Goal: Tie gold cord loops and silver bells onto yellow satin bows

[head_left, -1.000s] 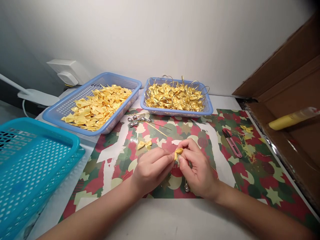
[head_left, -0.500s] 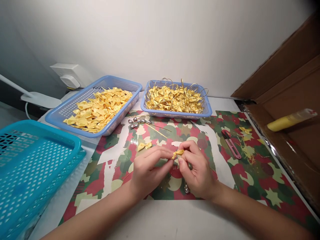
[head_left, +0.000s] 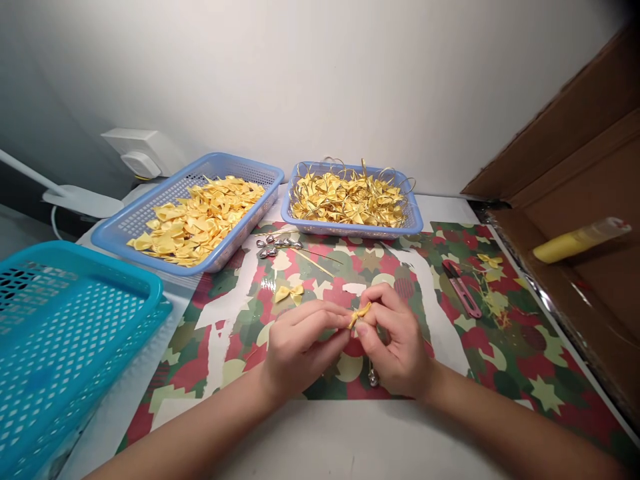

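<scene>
Between my hands, over the middle of the mat, is a small yellow ribbon bow (head_left: 361,313). My left hand (head_left: 309,340) pinches its left end with thumb and fingers. From the other side, the thumb and forefinger of my right hand (head_left: 393,340) close on it too. A small silver bell (head_left: 373,377) hangs on a thin cord below my right hand; where the cord leads is hidden by the fingers. Just beyond my left hand, another yellow bow (head_left: 289,294) lies loose on the patterned mat (head_left: 350,367).
Silver bells (head_left: 270,248) with gold cords lie behind the hands. A blue basket of bows (head_left: 200,267) stands back left, another blue basket of corded bows (head_left: 350,230) at the back. A teal basket (head_left: 150,287) is left; a pink cutter (head_left: 463,290) and thread scraps (head_left: 495,303) lie right.
The bow has tilted, its right loop now higher and its left end lower, and both hands have shifted slightly with it. Everything else stays in place.
</scene>
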Tool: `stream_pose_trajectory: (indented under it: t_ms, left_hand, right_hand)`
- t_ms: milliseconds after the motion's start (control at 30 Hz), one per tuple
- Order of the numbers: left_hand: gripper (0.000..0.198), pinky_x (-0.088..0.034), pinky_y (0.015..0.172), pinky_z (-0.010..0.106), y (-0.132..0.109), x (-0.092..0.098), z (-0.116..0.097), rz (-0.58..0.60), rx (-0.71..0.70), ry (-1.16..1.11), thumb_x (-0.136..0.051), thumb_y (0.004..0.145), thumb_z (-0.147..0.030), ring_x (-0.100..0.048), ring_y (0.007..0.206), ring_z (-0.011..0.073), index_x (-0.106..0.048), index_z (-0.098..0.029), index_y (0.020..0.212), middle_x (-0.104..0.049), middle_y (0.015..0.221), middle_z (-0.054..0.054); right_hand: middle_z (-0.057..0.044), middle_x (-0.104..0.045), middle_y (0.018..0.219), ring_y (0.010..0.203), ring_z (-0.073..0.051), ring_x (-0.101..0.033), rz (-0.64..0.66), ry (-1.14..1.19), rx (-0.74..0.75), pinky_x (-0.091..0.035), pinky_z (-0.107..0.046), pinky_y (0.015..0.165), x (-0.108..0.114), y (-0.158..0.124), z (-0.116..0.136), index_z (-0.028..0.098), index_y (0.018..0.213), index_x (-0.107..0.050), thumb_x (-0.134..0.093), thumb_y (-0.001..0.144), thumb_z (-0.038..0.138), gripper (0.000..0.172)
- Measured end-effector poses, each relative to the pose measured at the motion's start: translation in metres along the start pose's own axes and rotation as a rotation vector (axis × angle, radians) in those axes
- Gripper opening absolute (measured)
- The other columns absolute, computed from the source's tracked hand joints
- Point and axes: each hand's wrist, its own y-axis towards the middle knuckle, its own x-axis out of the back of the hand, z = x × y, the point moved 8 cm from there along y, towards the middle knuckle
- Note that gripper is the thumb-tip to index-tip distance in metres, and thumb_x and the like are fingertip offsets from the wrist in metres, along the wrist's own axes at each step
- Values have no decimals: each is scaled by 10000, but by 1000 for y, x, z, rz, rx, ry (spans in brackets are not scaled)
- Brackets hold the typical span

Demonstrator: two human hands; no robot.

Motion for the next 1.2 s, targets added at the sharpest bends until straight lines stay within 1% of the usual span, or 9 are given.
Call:
stream_pose_trajectory:
  t_ms: [167,267,400,500,567,767,933,1067,1200]
  left_hand:
    - [165,-599,617,224,2,9,6,-58,15,19,-671,767,-25,-706,648,127,-630,-182,796,-739,730,12]
    - [169,-599,624,220,3,10,5,-65,-5,28,-680,763,-20,-704,650,123,-630,-177,801,-736,724,12]
    - [145,-592,603,217,0,6,1,-16,-64,30,-678,785,-35,-703,671,129,-631,-168,822,-734,759,40]
    - [158,-590,642,227,-5,3,2,22,-109,54,-669,787,-10,-704,710,137,-629,-151,845,-731,783,59]
    - [147,-580,640,235,-8,-1,2,55,-155,77,-649,807,-19,-697,715,140,-628,-152,867,-731,804,63]
    - [110,-525,572,235,-10,-14,-6,154,-332,227,-594,860,-60,-655,639,128,-608,-168,841,-712,756,33]
    - [111,-541,630,229,-4,-11,-7,109,-350,238,-575,877,-73,-668,693,123,-606,-179,862,-706,789,34]
    - [110,-532,621,237,-3,-11,-11,96,-385,260,-583,868,-69,-663,679,131,-607,-175,850,-707,766,40]
    - [99,-512,594,242,-1,-9,-14,88,-382,307,-582,880,-103,-649,648,132,-620,-186,845,-719,774,38]
  right_hand:
    - [-42,-524,899,840,-159,-532,119,104,47,-471,-286,706,0,4,-2,192,793,-475,-626,805,204,151]
    - [-21,-573,898,860,-138,-560,87,145,30,-483,-275,772,1,5,-8,206,834,-486,-639,829,156,161]
    - [1,-616,872,844,-122,-614,54,285,-227,-513,-250,770,1,5,-33,224,893,-524,-635,855,177,127]
    - [-37,-678,938,893,-162,-658,208,365,-422,-533,-282,788,-7,7,-42,209,1015,-614,-608,879,302,165]
    - [-54,-701,942,894,-179,-662,281,325,-471,-528,-294,782,-9,10,-41,190,990,-668,-564,898,330,198]
    - [-25,-691,835,831,-156,-625,204,110,-375,-478,-290,779,-1,16,-25,182,776,-657,-542,895,237,174]
    - [-27,-671,885,872,-146,-629,21,287,-389,-493,-277,791,1,9,-28,192,864,-620,-503,939,315,186]
    - [-20,-670,849,814,-132,-623,-15,356,-375,-503,-256,749,-1,9,-32,189,841,-616,-531,923,349,199]
    - [-31,-676,838,786,-149,-627,38,273,-314,-510,-272,718,2,15,-26,183,821,-658,-603,860,338,169]
